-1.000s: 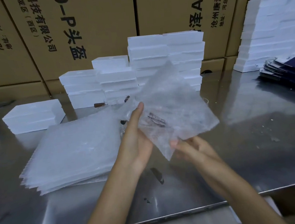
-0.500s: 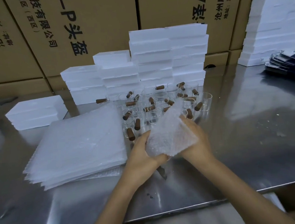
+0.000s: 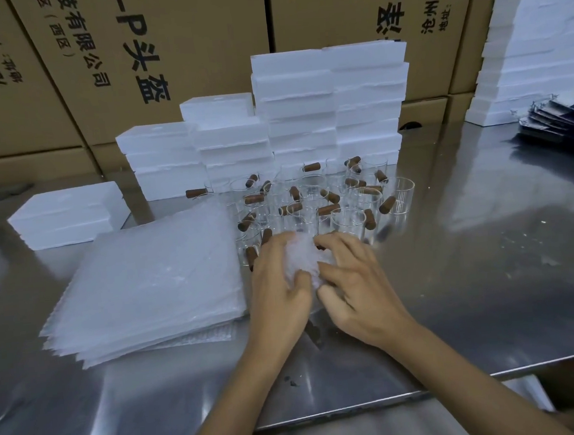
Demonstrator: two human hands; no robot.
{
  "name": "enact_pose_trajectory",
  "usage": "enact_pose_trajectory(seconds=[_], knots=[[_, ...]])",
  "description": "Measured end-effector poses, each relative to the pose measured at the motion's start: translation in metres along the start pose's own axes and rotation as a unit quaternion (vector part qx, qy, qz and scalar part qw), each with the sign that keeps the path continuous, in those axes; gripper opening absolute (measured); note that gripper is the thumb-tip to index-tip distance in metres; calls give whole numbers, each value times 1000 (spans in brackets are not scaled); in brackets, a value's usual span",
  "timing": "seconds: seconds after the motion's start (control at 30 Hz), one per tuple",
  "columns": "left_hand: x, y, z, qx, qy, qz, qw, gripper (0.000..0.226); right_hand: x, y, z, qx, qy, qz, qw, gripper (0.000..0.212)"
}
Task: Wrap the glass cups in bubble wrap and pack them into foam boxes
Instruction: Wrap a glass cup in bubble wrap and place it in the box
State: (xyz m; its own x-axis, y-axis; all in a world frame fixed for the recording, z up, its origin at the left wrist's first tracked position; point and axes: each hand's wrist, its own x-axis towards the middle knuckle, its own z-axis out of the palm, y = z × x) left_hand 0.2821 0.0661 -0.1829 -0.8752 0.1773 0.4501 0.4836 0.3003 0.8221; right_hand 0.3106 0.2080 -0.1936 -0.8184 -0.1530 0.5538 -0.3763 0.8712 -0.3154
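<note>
Lighting is dim and even, coming from overhead. The polished stainless steel table (image 3: 489,270) shows broad soft glare patches and mirrored reflections of the stacked white foam boxes (image 3: 332,110). Both hands cast faint shadows. Motion blur softens the whole frame. Wide-angle distortion bends the brown printed cardboard cartons (image 3: 163,55) at the edges.

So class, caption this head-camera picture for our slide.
Both hands bunch bubble wrap on a steel table before glass cups.
</note>
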Motion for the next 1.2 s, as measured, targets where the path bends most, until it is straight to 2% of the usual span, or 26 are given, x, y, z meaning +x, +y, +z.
enact_pose_trajectory(seconds=[0.13, 0.23, 0.3, 0.4, 0.53, 0.63, 0.7, 0.8, 0.9, 1.03, 1.2], knots=[[-7, -6, -8, 64, -6, 117, 991, 26, 0, 1, 1, 6, -13, 15, 1000, 32], [-11, -11, -17, 168, -28, 174, 970, 24, -3, -2, -2, 55, 26, 31, 998, 32], [-10, -12, -19, 232, -61, 178, 954, 25, -5, -5, -5, 70, 67, 42, 994, 38], [-10, -10, -15, 274, -82, 152, 946, 28, -5, -8, -7, 33, 90, 48, 994, 29], [-16, -12, -10, 225, -54, 115, 966, 24, -7, -5, -6, 23, 62, 21, 998, 26], [-14, -13, -11, 217, 4, 172, 961, 19, -7, -4, -2, -6, 6, -9, 1000, 22], [-12, -15, -13, 246, -7, 203, 948, 13, -6, -6, 1, -29, -15, -16, 999, 20], [-12, -16, -14, 271, -51, 164, 947, 30, -6, -7, 0, -15, 3, -11, 1000, 21], [-11, -16, -12, 291, -72, 139, 944, 37, -7, -7, -2, -1, 31, -1, 1000, 37], [-14, -16, -9, 221, -72, 125, 965, 34, -6, -6, 0, 7, -23, 30, 999, 48], [-17, -15, -8, 156, -41, 109, 981, 27, -2, -2, 5, -24, -35, 53, 998, 68]])
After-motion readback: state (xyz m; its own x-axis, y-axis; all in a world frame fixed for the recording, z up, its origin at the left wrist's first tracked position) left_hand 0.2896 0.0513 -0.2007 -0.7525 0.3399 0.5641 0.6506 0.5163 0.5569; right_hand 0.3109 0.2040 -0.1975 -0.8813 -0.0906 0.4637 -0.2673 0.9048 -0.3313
